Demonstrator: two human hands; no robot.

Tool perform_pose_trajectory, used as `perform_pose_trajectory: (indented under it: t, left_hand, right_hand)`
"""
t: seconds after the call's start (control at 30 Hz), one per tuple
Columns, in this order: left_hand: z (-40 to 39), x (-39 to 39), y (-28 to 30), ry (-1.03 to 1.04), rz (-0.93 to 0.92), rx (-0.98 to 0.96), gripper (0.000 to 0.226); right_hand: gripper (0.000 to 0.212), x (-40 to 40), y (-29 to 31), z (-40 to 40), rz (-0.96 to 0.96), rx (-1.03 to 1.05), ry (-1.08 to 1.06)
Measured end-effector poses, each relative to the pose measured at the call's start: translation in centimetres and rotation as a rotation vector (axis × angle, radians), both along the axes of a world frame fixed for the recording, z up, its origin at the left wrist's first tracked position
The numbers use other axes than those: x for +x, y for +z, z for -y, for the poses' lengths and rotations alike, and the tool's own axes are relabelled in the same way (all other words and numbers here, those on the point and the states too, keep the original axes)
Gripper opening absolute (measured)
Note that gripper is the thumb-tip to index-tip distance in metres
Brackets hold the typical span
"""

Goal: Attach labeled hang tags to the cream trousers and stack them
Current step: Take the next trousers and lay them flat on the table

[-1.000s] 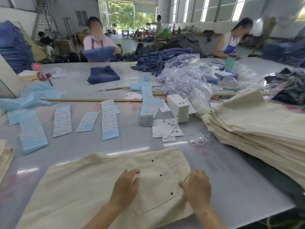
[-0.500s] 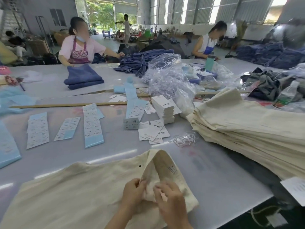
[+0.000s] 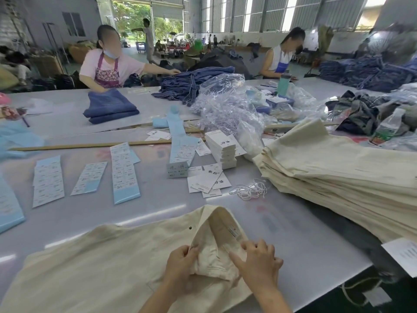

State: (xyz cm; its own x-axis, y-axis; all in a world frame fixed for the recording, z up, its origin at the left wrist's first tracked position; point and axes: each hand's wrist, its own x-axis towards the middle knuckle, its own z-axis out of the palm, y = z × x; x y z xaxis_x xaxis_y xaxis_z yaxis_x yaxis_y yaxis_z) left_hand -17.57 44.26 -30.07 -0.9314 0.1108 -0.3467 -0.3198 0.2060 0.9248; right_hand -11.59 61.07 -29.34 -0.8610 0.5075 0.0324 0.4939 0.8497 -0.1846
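Note:
Cream trousers (image 3: 94,267) lie flat before me with the waistband folded open, showing the inner label (image 3: 233,231). My left hand (image 3: 180,265) pinches the turned-up waistband edge. My right hand (image 3: 257,265) grips the inner waistband fabric beside it, index finger stretched toward the left hand. White hang tags lie in a stack (image 3: 222,150) and loose (image 3: 208,179) further back. A bundle of white strings (image 3: 249,189) sits to their right. A tall stack of cream trousers (image 3: 349,177) fills the right side.
Blue label sheets (image 3: 123,170) lie across the grey table (image 3: 304,233). Clear plastic bags (image 3: 225,105), folded blue jeans (image 3: 110,107) and a wooden stick (image 3: 90,145) sit behind. Two people work at the far side. A paper sheet (image 3: 404,254) lies at the right edge.
Both hands went from lying flat on the trousers to lifting and folding open the waistband. Since half a second ago they hold it a little wider, exposing the label.

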Motion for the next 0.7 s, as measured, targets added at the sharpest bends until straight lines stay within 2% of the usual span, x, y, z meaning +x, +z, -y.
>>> perform_pose_trajectory:
  t: [0.07, 0.1, 0.17, 0.27, 0.37, 0.43, 0.53, 0.57, 0.63, 0.7]
  left_hand:
    - [0.0, 0.0, 0.0, -0.012, 0.018, 0.004, 0.023]
    - [0.1, 0.0, 0.0, -0.015, 0.027, 0.006, 0.023]
    - [0.1, -0.1, -0.1, -0.016, 0.038, -0.005, 0.023]
    - [0.1, -0.6, 0.4, -0.022, 0.085, 0.020, 0.023]
    - [-0.3, -1.3, 1.6, -0.040, 0.137, 0.091, 0.032]
    - [-0.8, -1.5, 2.0, -0.075, 0.102, 0.036, 0.037]
    - [-1.5, -1.5, 1.6, -0.062, 0.012, -0.043, 0.022]
    - [-1.7, -1.4, 1.5, -0.054, -0.005, -0.065, 0.017]
    - [-2.1, -1.4, 1.4, -0.049, -0.020, -0.103, 0.015]
    - [-2.6, -1.4, 1.4, -0.052, -0.018, -0.124, 0.021]
  right_hand:
    - [0.048, -0.3, 0.6, 0.0, 0.024, -0.109, -0.056]
    - [0.039, -0.3, 1.1, 0.3, -0.016, -0.157, -0.073]
    - [0.018, -0.3, 2.1, 1.5, -0.240, -0.106, -0.049]
    - [0.038, 0.2, 1.6, 4.2, -0.543, -0.104, 0.094]
    - [0.042, 0.7, 0.8, 6.2, -0.632, -0.056, 0.237]
    - [0.038, 0.7, 0.3, 6.3, -0.652, -0.011, 0.279]
    - [0.017, 1.0, 0.7, 5.6, -0.654, 0.017, 0.285]
    - [0.017, 0.9, 0.8, 5.1, -0.621, 0.008, 0.238]
    - [0.019, 0.2, 1.4, 3.4, -0.492, -0.100, 0.085]
    - [0.011, -0.6, 1.9, 1.3, -0.333, -0.349, -0.074]
